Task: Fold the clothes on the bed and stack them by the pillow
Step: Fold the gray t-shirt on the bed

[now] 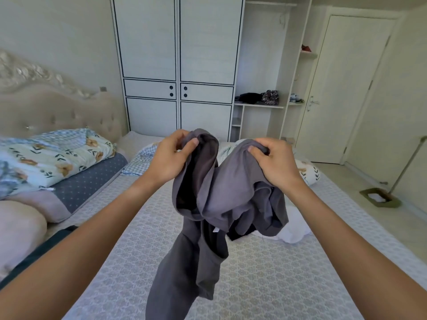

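Observation:
A dark grey garment [208, 204] hangs in the air above the bed [265, 273], bunched and twisted, its lower end dangling toward me. My left hand [168, 158] pinches its upper left edge, where a dark opening shows. My right hand [275, 162] grips the upper right edge. A white garment [293, 232] lies on the bed behind it, partly hidden, with a bit of black cloth [238, 234] beside it. A checked blue cloth [138, 162] and a floral piece [309, 172] lie farther back. Pink pillows [20, 227] sit at the left.
A folded floral quilt [53, 158] on a dotted grey one [92, 179] lies by the tufted headboard [57, 112]. A white wardrobe [178, 65] with open shelves stands beyond the bed. A door [342, 88] and a mop [381, 197] are on the right.

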